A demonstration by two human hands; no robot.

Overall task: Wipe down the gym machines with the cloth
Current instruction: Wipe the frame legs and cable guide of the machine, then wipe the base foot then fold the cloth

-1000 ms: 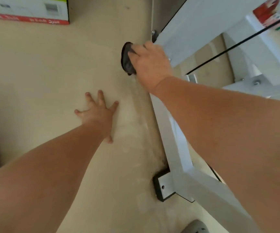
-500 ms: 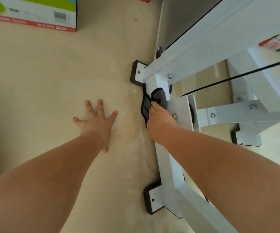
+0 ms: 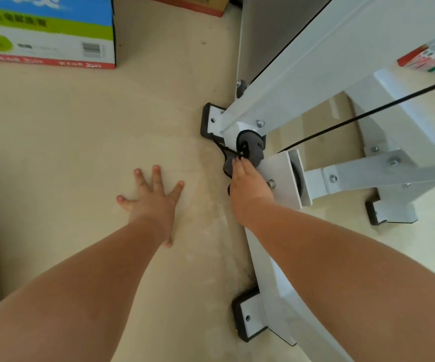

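A white steel gym machine frame (image 3: pixel 315 61) stands on the beige floor, with black rubber feet and a black cable (image 3: pixel 367 116) running across it. My right hand (image 3: pixel 249 189) holds a dark grey cloth (image 3: pixel 251 147) pressed against the low base bar where the slanted beam meets it. My left hand (image 3: pixel 153 202) lies flat on the floor to the left of the frame, fingers spread, holding nothing.
A cardboard box (image 3: pixel 44 32) printed in blue, green and white sits on the floor at the top left. A second brown box edge (image 3: pixel 200 6) lies at the top centre. Black frame feet (image 3: pixel 247 318) stick out near the bottom.
My right hand has come down from the slanted beam to the base bar with the cloth. The left hand has stayed planted on the floor.
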